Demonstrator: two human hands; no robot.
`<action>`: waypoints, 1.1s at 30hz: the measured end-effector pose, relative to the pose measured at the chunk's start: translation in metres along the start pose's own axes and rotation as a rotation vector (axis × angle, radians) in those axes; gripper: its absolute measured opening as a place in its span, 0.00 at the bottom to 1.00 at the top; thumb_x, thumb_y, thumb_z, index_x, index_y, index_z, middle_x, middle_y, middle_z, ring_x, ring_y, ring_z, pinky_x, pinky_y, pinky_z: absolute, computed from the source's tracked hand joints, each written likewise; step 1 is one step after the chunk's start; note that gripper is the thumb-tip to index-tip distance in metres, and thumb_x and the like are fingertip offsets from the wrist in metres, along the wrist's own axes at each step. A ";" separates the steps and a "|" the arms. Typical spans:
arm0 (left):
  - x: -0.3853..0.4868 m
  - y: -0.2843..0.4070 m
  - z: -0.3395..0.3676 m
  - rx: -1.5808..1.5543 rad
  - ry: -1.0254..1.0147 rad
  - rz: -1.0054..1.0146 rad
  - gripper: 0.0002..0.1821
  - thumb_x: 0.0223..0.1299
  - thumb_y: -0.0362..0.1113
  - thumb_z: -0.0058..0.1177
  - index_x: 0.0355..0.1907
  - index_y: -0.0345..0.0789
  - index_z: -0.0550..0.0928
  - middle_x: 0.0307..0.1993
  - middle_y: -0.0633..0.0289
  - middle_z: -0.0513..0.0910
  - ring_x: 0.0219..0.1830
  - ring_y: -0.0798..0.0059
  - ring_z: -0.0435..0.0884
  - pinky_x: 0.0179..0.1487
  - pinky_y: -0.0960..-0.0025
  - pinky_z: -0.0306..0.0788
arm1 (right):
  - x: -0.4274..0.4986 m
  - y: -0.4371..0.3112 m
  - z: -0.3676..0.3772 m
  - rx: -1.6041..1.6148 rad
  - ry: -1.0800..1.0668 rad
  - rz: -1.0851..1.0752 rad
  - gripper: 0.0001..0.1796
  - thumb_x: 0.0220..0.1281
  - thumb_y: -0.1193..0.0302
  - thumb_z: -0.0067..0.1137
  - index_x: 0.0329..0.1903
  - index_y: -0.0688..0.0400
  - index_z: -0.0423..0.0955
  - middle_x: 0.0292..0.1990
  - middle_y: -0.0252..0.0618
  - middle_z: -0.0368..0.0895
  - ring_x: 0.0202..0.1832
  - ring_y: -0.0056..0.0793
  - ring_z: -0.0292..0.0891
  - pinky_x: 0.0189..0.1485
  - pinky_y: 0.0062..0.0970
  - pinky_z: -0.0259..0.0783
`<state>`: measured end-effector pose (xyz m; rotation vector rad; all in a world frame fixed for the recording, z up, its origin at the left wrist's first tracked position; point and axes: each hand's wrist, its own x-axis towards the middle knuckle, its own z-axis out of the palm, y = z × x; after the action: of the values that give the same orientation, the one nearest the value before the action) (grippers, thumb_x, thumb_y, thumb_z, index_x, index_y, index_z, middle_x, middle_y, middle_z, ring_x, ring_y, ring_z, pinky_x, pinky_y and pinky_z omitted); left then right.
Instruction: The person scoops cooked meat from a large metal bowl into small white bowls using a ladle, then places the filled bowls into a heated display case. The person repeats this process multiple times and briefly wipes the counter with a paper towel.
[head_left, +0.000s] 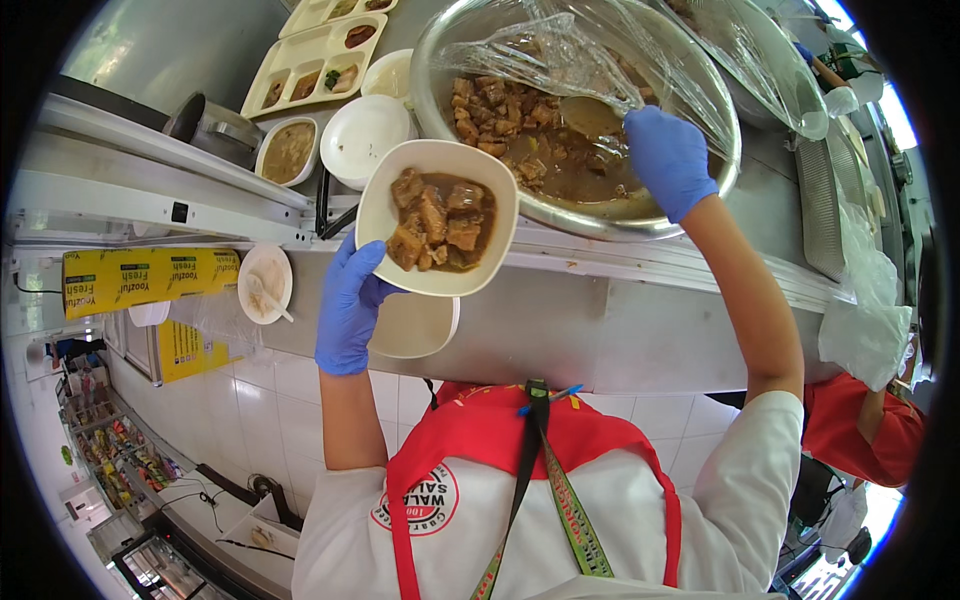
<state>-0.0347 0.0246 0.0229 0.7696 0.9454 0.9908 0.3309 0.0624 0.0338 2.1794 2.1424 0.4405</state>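
My left hand (350, 300), in a blue glove, grips a cream square bowl (379, 187) by its near left side. Chunks of stewed meat in brown sauce (439, 221) fill its middle. Also gloved in blue, my right hand (667, 157) closes around the handle end of a ladle (592, 116). The ladle's bowl lies low over the stew in a wide steel basin (600, 231); how deep it sits is unclear. Crumpled plastic film (547, 60) covers the basin's far part. Another pale bowl (416, 324) stands partly hidden below the held one.
Left of the basin are white bowls (360, 139), a filled soup bowl (287, 154), compartment trays (352, 56) and a steel pot (214, 131). A plate with a plastic spoon (265, 283) sits at the counter's left. To the right are a mesh basket (821, 195) and a person in red (862, 435).
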 end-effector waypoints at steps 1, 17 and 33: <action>-0.003 0.000 0.000 0.021 -0.023 -0.021 0.31 0.61 0.40 0.54 0.64 0.28 0.66 0.53 0.54 0.77 0.49 0.70 0.82 0.45 0.69 0.82 | 0.000 0.002 0.002 -0.025 -0.020 0.021 0.05 0.51 0.76 0.56 0.29 0.56 0.81 0.32 0.46 0.83 0.35 0.43 0.84 0.35 0.37 0.79; -0.023 -0.103 0.055 0.255 -0.496 -0.425 0.28 0.64 0.39 0.51 0.65 0.31 0.68 0.48 0.60 0.79 0.44 0.77 0.81 0.45 0.73 0.79 | 0.039 -0.035 0.054 0.079 -0.022 -0.016 0.06 0.52 0.70 0.57 0.29 0.56 0.83 0.30 0.46 0.84 0.34 0.43 0.84 0.37 0.38 0.78; -0.033 -0.099 0.055 0.838 -0.348 -0.271 0.28 0.68 0.39 0.50 0.68 0.32 0.66 0.39 0.58 0.81 0.34 0.78 0.81 0.33 0.76 0.75 | 0.021 0.007 0.010 0.213 -0.116 -0.043 0.11 0.54 0.65 0.59 0.34 0.60 0.80 0.33 0.51 0.82 0.38 0.50 0.80 0.42 0.43 0.75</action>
<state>0.0408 -0.0479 -0.0316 1.4097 1.1172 0.1723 0.3399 0.0843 0.0291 2.1951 2.2605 0.0830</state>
